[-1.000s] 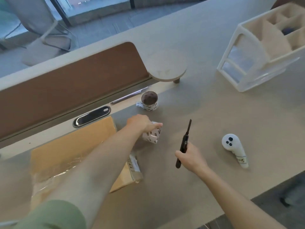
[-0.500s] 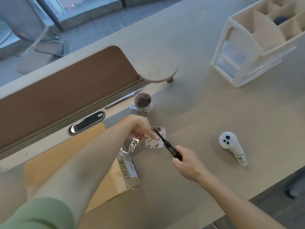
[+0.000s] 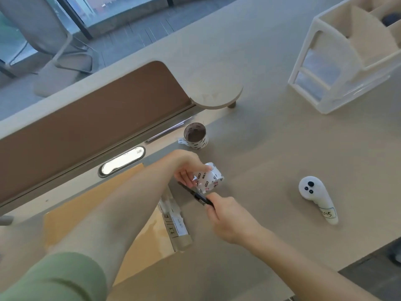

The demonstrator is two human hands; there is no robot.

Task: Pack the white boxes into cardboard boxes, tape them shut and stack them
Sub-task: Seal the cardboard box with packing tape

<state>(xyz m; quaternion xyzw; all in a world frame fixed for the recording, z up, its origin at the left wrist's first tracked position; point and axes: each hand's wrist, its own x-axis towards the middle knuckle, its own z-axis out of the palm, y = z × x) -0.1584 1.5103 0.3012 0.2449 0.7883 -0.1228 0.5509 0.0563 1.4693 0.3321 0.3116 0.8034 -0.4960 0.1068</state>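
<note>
We judge 1 cardboard box [image 3: 86, 205], lying on the desk under our left forearm, nearly taped, with cutting and stacking left: our left hand [image 3: 184, 168] curls round the tape roll [image 3: 211, 178] just past its end, while our right hand [image 3: 232, 220] grips a black knife [image 3: 195, 193] aimed at the tape.

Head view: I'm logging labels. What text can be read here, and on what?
"2015", handwritten, first digit unsure: sticker on the controller.
Print on held tape roll: blurred.
Print on far tape roll: too small.
Label on box: unreadable.
</note>
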